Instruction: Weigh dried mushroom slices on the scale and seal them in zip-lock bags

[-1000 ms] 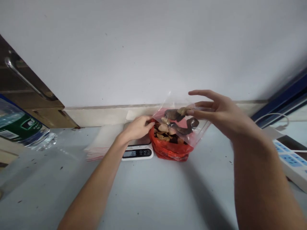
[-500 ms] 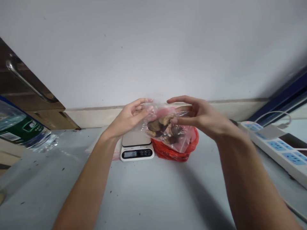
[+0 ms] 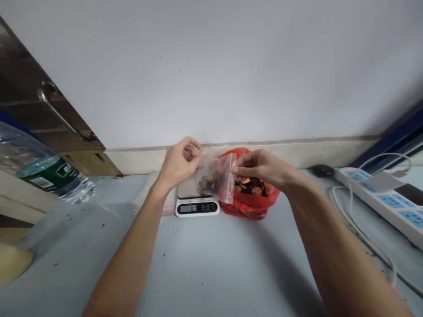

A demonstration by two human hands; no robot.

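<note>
A clear zip-lock bag (image 3: 214,180) holding brown, dried-looking chunks hangs between my hands above the digital kitchen scale (image 3: 197,208). My right hand (image 3: 257,167) pinches its zip edge, which faces right. At the bag's far-left corner the fingers of my left hand (image 3: 181,163) are curled closed, slightly blurred, seemingly on the plastic. The scale's display reads 0.0. Just right of it, under my right hand, a red plastic bag (image 3: 251,206) stands open with more brown slices (image 3: 259,189) inside.
A stack of flat clear bags (image 3: 153,204) lies left of the scale. Further left are a large water bottle (image 3: 49,171) and a metal handle (image 3: 62,114). A power strip (image 3: 383,200), cables (image 3: 350,220) and a black mouse (image 3: 323,170) lie on the right. A wall (image 3: 231,79) rises behind.
The zip-lock bag has moved left, from over the red bag to over the scale, and its zip edge stands more upright. The red bag's contents now show. My view has shifted slightly.
</note>
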